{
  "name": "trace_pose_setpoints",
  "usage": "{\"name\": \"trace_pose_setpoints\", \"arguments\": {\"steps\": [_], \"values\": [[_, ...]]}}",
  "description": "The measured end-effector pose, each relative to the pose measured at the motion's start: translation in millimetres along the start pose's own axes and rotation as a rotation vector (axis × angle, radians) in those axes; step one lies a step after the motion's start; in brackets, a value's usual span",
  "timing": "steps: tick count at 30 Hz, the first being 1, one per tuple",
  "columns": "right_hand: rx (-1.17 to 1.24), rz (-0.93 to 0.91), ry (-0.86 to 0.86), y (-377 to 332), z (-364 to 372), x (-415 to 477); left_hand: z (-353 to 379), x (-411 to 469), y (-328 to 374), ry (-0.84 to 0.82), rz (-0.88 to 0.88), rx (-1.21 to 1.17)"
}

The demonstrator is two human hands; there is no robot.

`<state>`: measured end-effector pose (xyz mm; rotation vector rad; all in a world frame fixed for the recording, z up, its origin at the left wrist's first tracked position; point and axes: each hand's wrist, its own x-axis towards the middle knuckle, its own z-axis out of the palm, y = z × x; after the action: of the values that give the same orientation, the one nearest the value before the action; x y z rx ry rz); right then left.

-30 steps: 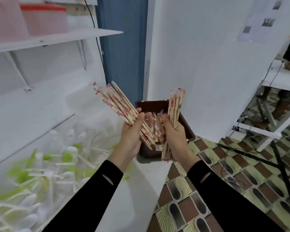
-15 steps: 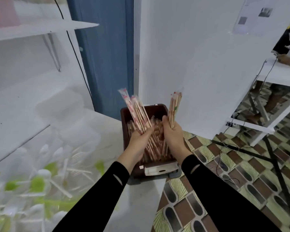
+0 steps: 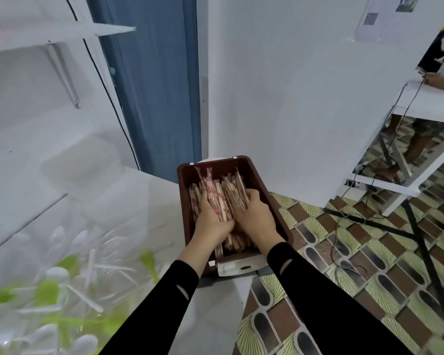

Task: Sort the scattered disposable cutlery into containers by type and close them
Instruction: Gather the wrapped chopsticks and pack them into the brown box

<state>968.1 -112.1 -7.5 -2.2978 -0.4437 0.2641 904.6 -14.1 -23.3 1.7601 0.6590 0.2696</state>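
Note:
A dark brown plastic box [image 3: 262, 190] stands at the right end of the white table, filled with paper-wrapped chopsticks [image 3: 217, 193]. Both my hands are down inside it. My left hand [image 3: 212, 221] grips a bundle of chopsticks on the left side of the pile. My right hand [image 3: 254, 213] grips another bundle on the right, its fingers curled over the sticks. A white latch [image 3: 239, 265] shows on the box's near end. No lid for the box is in view.
White plastic spoons and forks with some green ones [image 3: 62, 278] lie scattered on the table [image 3: 139, 196] at lower left. A white shelf [image 3: 62, 34] hangs above. Blue door frame behind. Patterned floor [image 3: 344, 278] and another table [image 3: 426, 98] with cables at right.
Both hands have lowered their upright bundles of chopsticks flat into the brown box. The camera has tilted down and moved closer to the box.

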Motion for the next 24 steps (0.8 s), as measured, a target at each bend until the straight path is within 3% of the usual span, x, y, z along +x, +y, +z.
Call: {"name": "trace_pose_setpoints", "arguments": {"steps": [7, 12, 14, 20, 24], "values": [[-0.31, -0.135, 0.003, -2, 3, -2, -3, -7, 6, 0.027, 0.088, 0.243], [-0.347, -0.106, -0.009, -1, 6, -1, -2, -6, 6, -0.081, -0.053, 0.447], [-0.36, -0.099, 0.008, -2, 6, -2, -2, -7, 10, -0.039, -0.101, 0.502], [-0.479, -0.181, 0.062, -6, 5, -6, 0, -9, 11, 0.141, 0.055, 0.399], [-0.482, -0.131, 0.003, -5, 7, -6, -2, -6, 10, 0.041, -0.011, 0.449]]}}
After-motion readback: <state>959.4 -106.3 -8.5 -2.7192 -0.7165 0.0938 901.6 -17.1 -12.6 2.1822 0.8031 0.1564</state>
